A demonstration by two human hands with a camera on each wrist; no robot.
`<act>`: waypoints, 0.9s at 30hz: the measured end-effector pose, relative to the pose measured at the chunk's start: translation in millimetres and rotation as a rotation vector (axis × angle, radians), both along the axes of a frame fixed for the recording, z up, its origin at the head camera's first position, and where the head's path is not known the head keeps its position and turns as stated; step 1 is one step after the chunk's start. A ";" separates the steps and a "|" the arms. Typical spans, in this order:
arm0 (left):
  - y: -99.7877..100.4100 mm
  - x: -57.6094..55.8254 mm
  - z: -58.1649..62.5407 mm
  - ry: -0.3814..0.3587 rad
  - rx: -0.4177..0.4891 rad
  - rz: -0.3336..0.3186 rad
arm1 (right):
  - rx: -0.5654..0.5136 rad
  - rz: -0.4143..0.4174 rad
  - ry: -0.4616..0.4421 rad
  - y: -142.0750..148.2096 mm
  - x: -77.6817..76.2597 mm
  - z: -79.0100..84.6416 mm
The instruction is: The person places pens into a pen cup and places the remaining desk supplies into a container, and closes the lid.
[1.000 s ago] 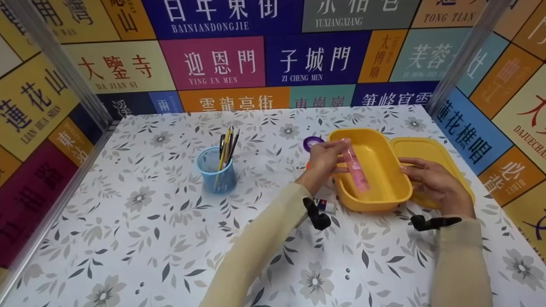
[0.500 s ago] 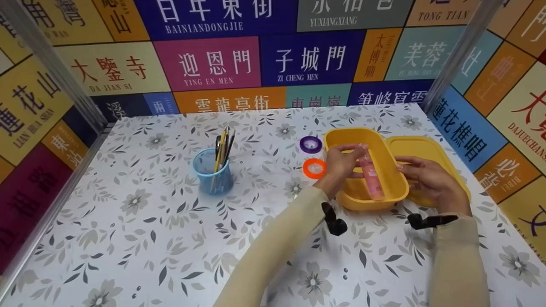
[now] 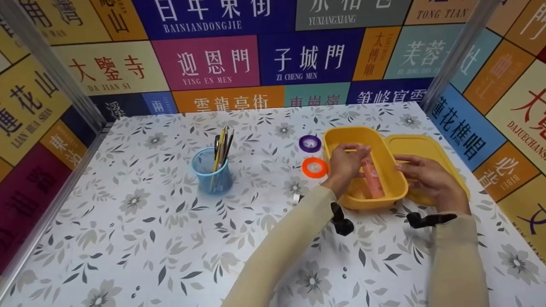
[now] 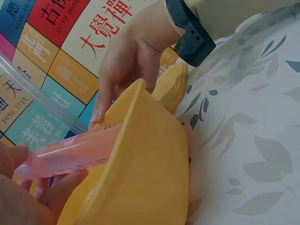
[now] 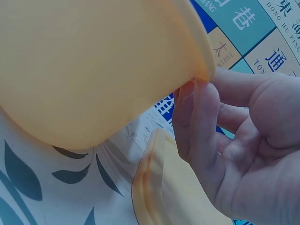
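Note:
A clear pink tube [image 3: 373, 181] leans inside an open yellow box [image 3: 384, 204]. My left hand [image 3: 346, 164] reaches over the box's left side and grips the tube's upper end between thumb and fingers. In the left wrist view, the tube's [image 4: 75, 150] far end passes behind the box wall. My right hand [image 3: 433, 179] pinches the rim on the box's right side. The right wrist view has the thumb and fingers of that hand [image 5: 234, 136] at the edge of the box [image 5: 93, 70].
A yellow lid [image 3: 416, 145] lies right of the box, partly under my right hand. Purple [image 3: 310, 144] and orange [image 3: 315, 167] tape rolls sit to its left. A blue mesh cup [image 3: 212, 172] holds pencils and brushes. A small white-and-dark item [image 3: 297, 198] is partly behind my left forearm.
My left hand has moved right and lowered the pink tube deeper into the box. Both tape rolls have come into fuller view. My right hand has kept its place at the rim.

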State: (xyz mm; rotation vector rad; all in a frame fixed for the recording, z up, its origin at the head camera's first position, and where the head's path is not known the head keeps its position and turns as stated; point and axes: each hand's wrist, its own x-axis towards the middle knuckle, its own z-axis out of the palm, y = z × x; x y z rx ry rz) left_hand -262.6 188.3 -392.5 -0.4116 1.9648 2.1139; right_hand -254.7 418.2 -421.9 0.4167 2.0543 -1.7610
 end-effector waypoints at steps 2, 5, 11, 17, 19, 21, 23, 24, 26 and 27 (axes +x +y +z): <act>1.8 1.5 -0.7 -0.007 -0.024 -0.010 | -0.011 -0.002 0.001 -0.7 0.3 0.7; 4.3 2.6 -1.9 -0.018 -0.054 -0.015 | -0.032 -0.004 -0.002 -2.8 0.0 1.6; 5.0 2.2 -7.5 -0.013 -0.065 -0.010 | 0.011 0.018 0.019 -5.8 -2.2 2.5; 8.6 2.2 -10.9 -0.054 -0.085 -0.020 | 0.068 0.046 0.037 -7.5 -3.1 2.4; 10.5 1.7 -10.6 -0.084 -0.104 -0.028 | 0.072 0.043 0.028 -7.6 -3.3 2.1; 11.7 1.1 -10.0 -0.116 -0.127 -0.033 | 0.074 0.042 0.024 -8.1 -3.4 2.1; 12.4 0.4 -9.0 -0.138 -0.140 -0.036 | 0.073 0.040 0.023 -8.5 -3.7 1.9; 12.4 0.2 -8.6 -0.144 -0.149 -0.037 | 0.073 0.039 0.023 -8.7 -3.9 1.8; 11.8 0.2 -7.9 -0.151 -0.151 -0.038 | 0.066 0.037 0.024 -8.9 -3.8 1.6; 11.6 0.5 -7.6 -0.146 -0.142 -0.037 | 0.063 0.036 0.025 -8.8 -3.7 1.6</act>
